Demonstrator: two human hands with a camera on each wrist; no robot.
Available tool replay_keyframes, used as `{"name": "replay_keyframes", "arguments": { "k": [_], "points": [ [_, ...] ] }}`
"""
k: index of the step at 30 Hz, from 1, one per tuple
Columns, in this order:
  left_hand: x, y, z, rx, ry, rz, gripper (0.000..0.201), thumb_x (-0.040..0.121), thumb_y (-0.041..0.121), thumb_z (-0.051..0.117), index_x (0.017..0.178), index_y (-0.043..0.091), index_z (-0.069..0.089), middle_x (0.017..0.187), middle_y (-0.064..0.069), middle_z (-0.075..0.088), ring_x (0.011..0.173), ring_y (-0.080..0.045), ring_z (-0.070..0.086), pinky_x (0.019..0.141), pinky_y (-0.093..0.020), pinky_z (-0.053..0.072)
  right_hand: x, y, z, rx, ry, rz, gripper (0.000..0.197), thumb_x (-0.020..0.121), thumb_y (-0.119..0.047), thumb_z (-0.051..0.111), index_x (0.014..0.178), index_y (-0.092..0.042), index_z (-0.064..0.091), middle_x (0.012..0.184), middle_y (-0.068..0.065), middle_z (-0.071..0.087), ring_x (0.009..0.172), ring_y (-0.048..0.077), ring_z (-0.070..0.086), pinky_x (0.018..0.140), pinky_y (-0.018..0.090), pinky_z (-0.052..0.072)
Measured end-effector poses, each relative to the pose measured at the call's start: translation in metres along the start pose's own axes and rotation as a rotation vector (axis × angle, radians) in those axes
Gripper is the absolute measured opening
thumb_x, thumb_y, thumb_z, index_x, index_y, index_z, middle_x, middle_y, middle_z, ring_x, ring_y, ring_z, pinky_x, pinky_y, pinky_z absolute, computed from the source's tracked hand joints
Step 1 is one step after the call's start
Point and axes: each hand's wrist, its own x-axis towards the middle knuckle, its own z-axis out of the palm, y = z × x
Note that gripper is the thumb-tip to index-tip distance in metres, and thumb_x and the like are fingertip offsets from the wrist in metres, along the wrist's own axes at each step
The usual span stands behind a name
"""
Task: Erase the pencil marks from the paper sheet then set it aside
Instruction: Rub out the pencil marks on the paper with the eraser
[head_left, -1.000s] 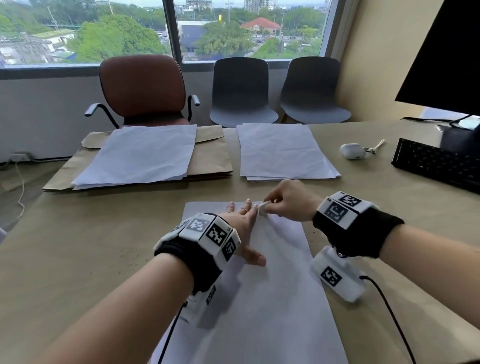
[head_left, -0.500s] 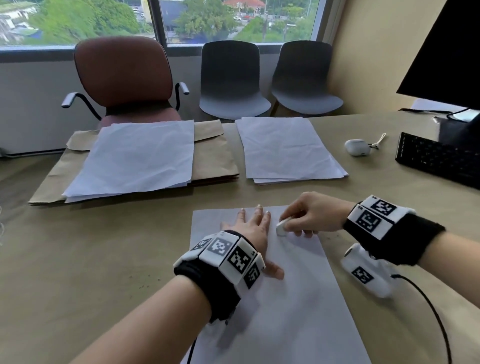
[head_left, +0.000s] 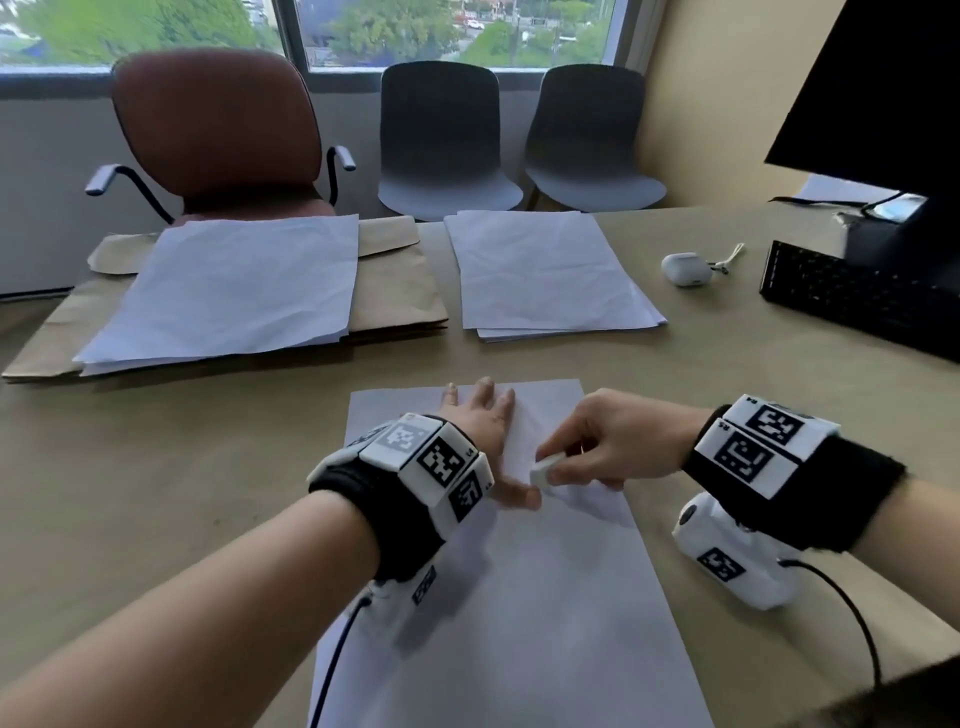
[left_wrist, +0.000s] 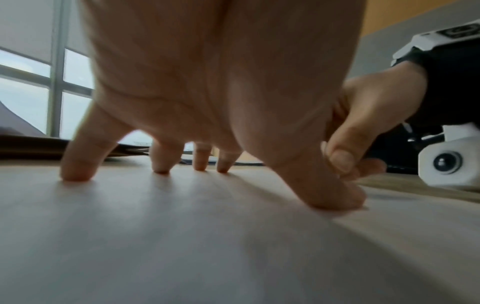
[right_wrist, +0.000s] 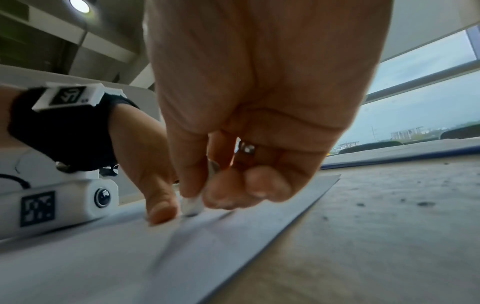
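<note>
A white paper sheet (head_left: 519, 613) lies lengthwise on the beige table in front of me. My left hand (head_left: 480, 431) rests on its upper half with fingers spread and straight, fingertips pressing the paper (left_wrist: 182, 236). My right hand (head_left: 608, 447) pinches a small white eraser (head_left: 545, 470) between thumb and fingers, its tip touching the sheet just right of my left thumb (head_left: 519, 499). In the right wrist view the eraser (right_wrist: 192, 205) meets the paper (right_wrist: 103, 257) beside that thumb. Any pencil marks are too faint to make out.
Two stacks of white sheets lie at the back: one (head_left: 228, 291) on brown envelopes at the left, one (head_left: 545, 275) in the middle. A white earbud case (head_left: 685, 269), a black keyboard (head_left: 857, 296) and a monitor (head_left: 883, 88) stand at the right. Chairs line the far edge.
My right hand has drawn the eraser down the sheet toward me, from near the top edge to beside my left thumb. My left hand has stayed pressed on the paper.
</note>
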Motion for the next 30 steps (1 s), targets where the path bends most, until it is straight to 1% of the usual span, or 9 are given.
{"name": "replay_keyframes", "arguments": {
  "k": [3, 7, 10, 12, 18, 23, 25, 28, 30],
  "points": [
    [-0.004, 0.005, -0.003, 0.027, -0.027, -0.021, 0.115, 0.077, 0.06, 0.062, 0.148, 0.019, -0.017, 0.157, 0.0, -0.02, 0.144, -0.038, -0.012, 0.117, -0.051, 0.011, 0.01, 0.0, -0.011, -0.065, 0.121, -0.031, 0.014, 0.083, -0.028, 0.06, 0.073, -0.028, 0.069, 0.054, -0.004, 0.052, 0.034, 0.003, 0.045, 0.049, 0.021, 0.043],
    [-0.008, 0.009, -0.005, 0.046, -0.022, -0.032, 0.113, 0.079, 0.057, 0.062, 0.149, 0.016, -0.017, 0.158, -0.003, -0.019, 0.144, -0.04, -0.01, 0.117, -0.046, 0.009, 0.025, 0.005, -0.015, -0.134, 0.297, -0.088, 0.022, 0.084, -0.029, 0.06, 0.088, -0.012, 0.073, 0.048, -0.006, 0.049, 0.035, 0.003, 0.044, 0.048, 0.018, 0.038],
    [-0.007, 0.009, -0.004, 0.032, -0.036, -0.046, 0.115, 0.077, 0.057, 0.064, 0.148, 0.018, -0.017, 0.157, -0.001, -0.021, 0.144, -0.037, -0.012, 0.118, -0.049, 0.011, 0.008, 0.005, 0.002, -0.143, 0.191, -0.236, 0.026, 0.085, -0.026, 0.06, 0.07, -0.006, 0.068, 0.04, -0.003, 0.036, 0.043, 0.009, 0.04, 0.046, 0.015, 0.029],
    [-0.007, 0.009, -0.004, 0.025, -0.045, -0.052, 0.116, 0.076, 0.056, 0.066, 0.148, 0.02, -0.017, 0.156, 0.001, -0.022, 0.144, -0.036, -0.014, 0.118, -0.049, 0.012, -0.001, 0.005, 0.007, -0.129, 0.091, -0.269, 0.025, 0.085, -0.024, 0.059, 0.073, -0.006, 0.069, 0.043, -0.002, 0.035, 0.045, 0.01, 0.038, 0.048, 0.014, 0.03],
    [-0.007, 0.01, -0.004, 0.035, -0.062, -0.039, 0.117, 0.076, 0.055, 0.066, 0.147, 0.023, -0.02, 0.156, -0.002, -0.023, 0.142, -0.039, -0.015, 0.116, -0.048, 0.008, 0.026, 0.006, -0.014, -0.175, 0.341, -0.208, 0.018, 0.082, -0.022, 0.061, 0.089, -0.011, 0.074, 0.04, -0.006, 0.037, 0.044, 0.003, 0.047, 0.045, 0.011, 0.032],
    [-0.005, 0.007, -0.003, 0.027, -0.082, -0.059, 0.12, 0.073, 0.059, 0.066, 0.146, 0.024, -0.022, 0.154, 0.006, -0.027, 0.143, -0.03, -0.019, 0.118, -0.05, 0.008, 0.0, 0.004, 0.008, -0.148, 0.112, -0.278, 0.026, 0.084, -0.023, 0.059, 0.061, -0.013, 0.065, 0.039, -0.005, 0.041, 0.044, 0.008, 0.041, 0.047, 0.013, 0.031],
    [-0.005, 0.007, -0.003, 0.028, -0.083, -0.054, 0.12, 0.073, 0.059, 0.066, 0.146, 0.024, -0.022, 0.154, 0.006, -0.027, 0.143, -0.031, -0.02, 0.118, -0.051, 0.008, -0.001, 0.007, 0.005, -0.129, 0.106, -0.25, 0.022, 0.084, -0.027, 0.059, 0.07, -0.015, 0.07, 0.043, -0.005, 0.043, 0.045, 0.007, 0.042, 0.049, 0.013, 0.032],
    [-0.006, 0.007, -0.003, 0.025, -0.065, -0.045, 0.119, 0.074, 0.058, 0.066, 0.147, 0.024, -0.021, 0.155, 0.005, -0.025, 0.143, -0.032, -0.018, 0.117, -0.053, 0.008, 0.016, 0.01, -0.01, -0.152, 0.305, -0.174, 0.021, 0.083, -0.028, 0.061, 0.092, -0.014, 0.074, 0.048, -0.014, 0.045, 0.046, 0.002, 0.047, 0.049, 0.008, 0.035],
    [-0.007, 0.007, -0.002, 0.013, -0.057, -0.047, 0.118, 0.074, 0.057, 0.066, 0.147, 0.024, -0.02, 0.156, 0.005, -0.024, 0.144, -0.032, -0.018, 0.117, -0.053, 0.007, 0.023, 0.009, -0.013, -0.154, 0.393, -0.159, 0.021, 0.084, -0.023, 0.061, 0.091, -0.009, 0.074, 0.049, -0.011, 0.045, 0.045, 0.007, 0.042, 0.047, 0.01, 0.033]
  ]
}}
